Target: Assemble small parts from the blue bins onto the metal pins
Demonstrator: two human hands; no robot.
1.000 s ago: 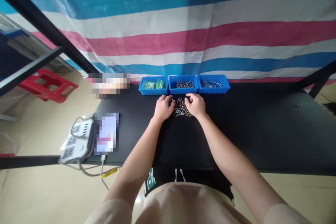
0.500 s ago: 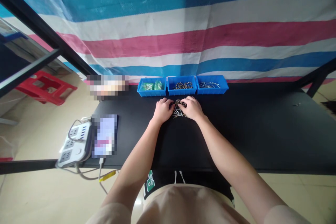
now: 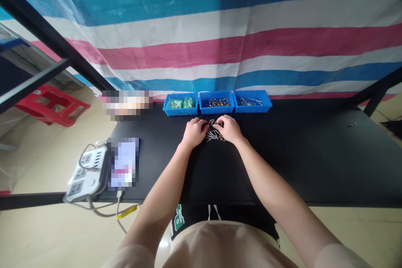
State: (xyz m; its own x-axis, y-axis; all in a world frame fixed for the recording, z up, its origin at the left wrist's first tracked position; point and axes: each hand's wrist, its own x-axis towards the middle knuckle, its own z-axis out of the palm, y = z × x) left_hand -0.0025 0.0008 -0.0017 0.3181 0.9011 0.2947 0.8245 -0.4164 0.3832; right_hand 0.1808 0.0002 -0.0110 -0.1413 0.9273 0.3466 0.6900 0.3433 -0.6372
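Note:
A small pile of long silvery screws or nails (image 3: 213, 135) mixed with small dark and brassy pieces lies on the black tabletop (image 3: 216, 171). At its left edge is my left hand (image 3: 194, 132), with fingers curled in against the pieces. My right hand (image 3: 229, 128) sits on the opposite side, thumb and fingers bent together over the pile. What exactly the fingertips grip is too small and partly hidden. Just beyond the hands, a blue bin (image 3: 216, 110) holds more brassy pieces.
Left of it, another blue bin (image 3: 180, 112) contains green-tinted bags of small parts; a right-hand blue bin (image 3: 253, 109) holds long silvery pins. A power strip (image 3: 88, 171) and a blurred flat object (image 3: 124, 161) lie on the left. A red stool (image 3: 56, 104) stands on the floor.
The view has shifted slightly. Both hands stay at the pile, and the right fingers have moved a little, showing slightly more of the pieces.

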